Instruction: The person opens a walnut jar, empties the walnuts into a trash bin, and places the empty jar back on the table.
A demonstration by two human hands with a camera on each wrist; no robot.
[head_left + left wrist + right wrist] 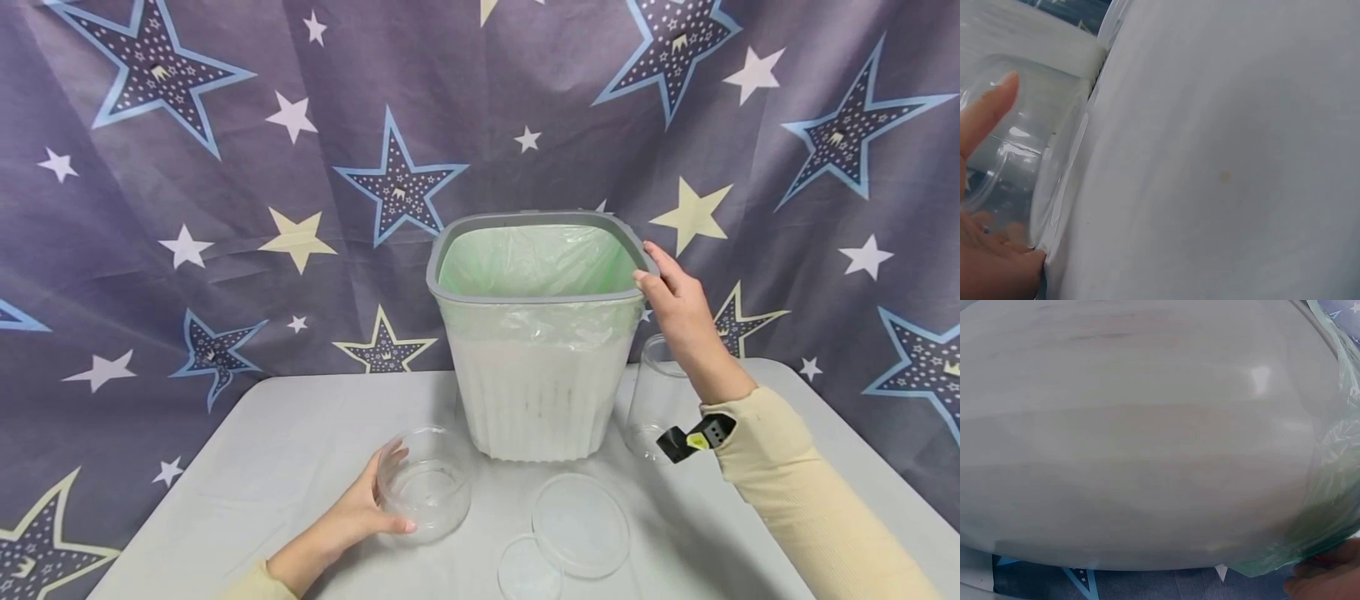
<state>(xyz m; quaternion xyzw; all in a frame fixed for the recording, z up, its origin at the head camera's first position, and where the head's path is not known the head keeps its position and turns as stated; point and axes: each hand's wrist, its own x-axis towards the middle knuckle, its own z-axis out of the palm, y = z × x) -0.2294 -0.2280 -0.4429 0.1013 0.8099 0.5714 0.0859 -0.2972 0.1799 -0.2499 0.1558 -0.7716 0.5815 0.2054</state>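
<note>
A short, round clear container [431,504] stands on the table at the left front, and my left hand [352,512] grips its side with thumb and fingers spread around it. In the left wrist view the see-through wall of the container [1025,150] shows between thumb and fingers. My right hand [678,308] holds the grey rim of a white trash bin [536,392] at its right side. A thin green-tinted bag [525,258] lines the bin and folds over the rim. The right wrist view shows mostly the bin's wall [1135,456], with the right fingertips at the lower right corner.
Two round translucent lids [581,525] overlap at the table's front. Behind my right forearm stands a taller clear jar [645,400], partly hidden. A star-patterned curtain [480,108] hangs behind the white-covered table [300,433].
</note>
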